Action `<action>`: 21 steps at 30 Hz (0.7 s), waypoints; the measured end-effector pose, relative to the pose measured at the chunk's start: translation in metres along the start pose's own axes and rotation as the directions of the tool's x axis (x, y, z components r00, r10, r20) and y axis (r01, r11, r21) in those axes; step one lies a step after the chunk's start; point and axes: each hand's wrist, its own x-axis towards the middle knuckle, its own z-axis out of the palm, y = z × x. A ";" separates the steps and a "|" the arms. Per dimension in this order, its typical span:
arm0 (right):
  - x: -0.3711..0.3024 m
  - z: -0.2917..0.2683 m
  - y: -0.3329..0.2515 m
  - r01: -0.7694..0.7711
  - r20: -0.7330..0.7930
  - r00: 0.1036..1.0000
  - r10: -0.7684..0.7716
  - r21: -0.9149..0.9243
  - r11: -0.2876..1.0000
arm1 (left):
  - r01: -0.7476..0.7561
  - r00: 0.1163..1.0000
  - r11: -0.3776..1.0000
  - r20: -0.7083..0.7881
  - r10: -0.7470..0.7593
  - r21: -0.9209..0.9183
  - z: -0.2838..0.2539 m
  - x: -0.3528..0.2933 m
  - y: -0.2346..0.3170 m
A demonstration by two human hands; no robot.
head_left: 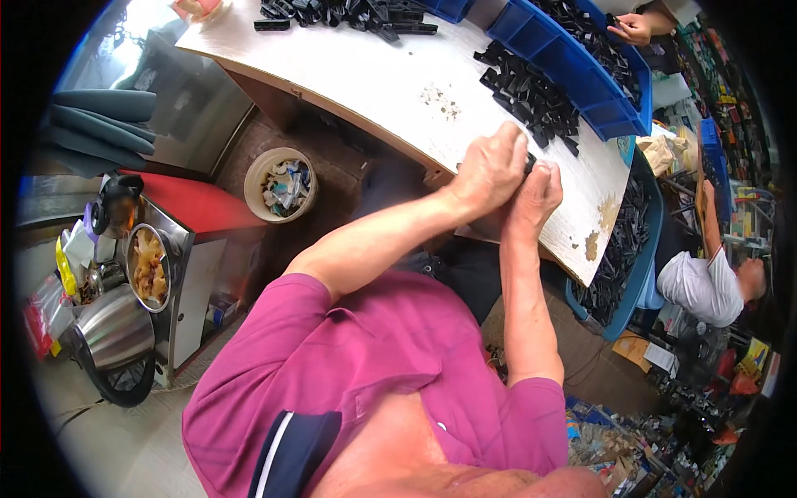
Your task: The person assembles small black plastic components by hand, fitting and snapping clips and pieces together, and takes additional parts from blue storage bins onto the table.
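Both of my hands meet above the near edge of the white table (398, 79). My left hand (491, 170) is closed, its fingers curled around a small black part (530, 163). My right hand (536, 197) is also closed, its thumb and fingers pressed against the same part from the right. Only a sliver of the part shows between the hands, so its shape is hidden. Just beyond them lies a heap of black plastic pieces (531, 98). Pale crumbs (440, 101) are scattered on the tabletop to the left of that heap.
A blue bin (535, 60) of black pieces stands behind the heap; another person's hand (635, 30) holds a piece there. More black pieces (357, 15) lie far left. A teal tub (616, 325) sits right; a waste bucket (256, 192) stands left, near a metal kettle (116, 325).
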 end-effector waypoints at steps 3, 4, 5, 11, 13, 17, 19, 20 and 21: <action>0.001 -0.002 0.003 0.051 -0.019 0.998 -0.051 -0.007 0.999 | 0.015 1.000 0.997 -0.020 -0.017 -0.070 0.008 -0.004 0.010; 0.000 -0.003 0.003 0.045 -0.015 0.999 -0.044 0.017 0.999 | 0.016 1.000 0.998 -0.023 -0.018 -0.067 0.005 -0.005 0.013; -0.001 -0.002 0.003 0.038 -0.010 0.999 -0.038 0.042 0.998 | -0.017 1.000 0.998 -0.018 0.016 -0.062 0.002 -0.005 0.015; 0.000 -0.003 -0.007 -0.045 0.018 0.999 0.045 0.002 0.999 | -0.224 0.975 0.965 0.034 0.221 0.135 -0.014 -0.007 0.005; -0.003 0.000 -0.014 -0.197 -0.011 0.980 0.198 0.068 0.978 | -0.031 1.000 0.994 -0.006 0.031 -0.101 -0.028 0.002 -0.002; -0.005 0.005 -0.024 -0.250 0.012 0.967 0.255 0.237 0.939 | -0.045 0.949 0.877 -0.254 0.187 0.478 -0.100 0.062 -0.057; -0.004 0.006 -0.022 -0.260 0.025 0.965 0.261 0.210 0.943 | -0.066 0.954 0.705 -0.163 0.253 0.706 -0.136 0.089 -0.092; -0.003 0.007 -0.023 -0.272 0.021 0.961 0.274 0.209 0.939 | -0.089 0.960 0.629 -0.101 0.261 0.773 -0.147 0.095 -0.099; -0.002 0.007 -0.024 -0.270 0.021 0.962 0.271 0.211 0.939 | -0.113 0.964 0.547 -0.041 0.261 0.830 -0.153 0.098 -0.105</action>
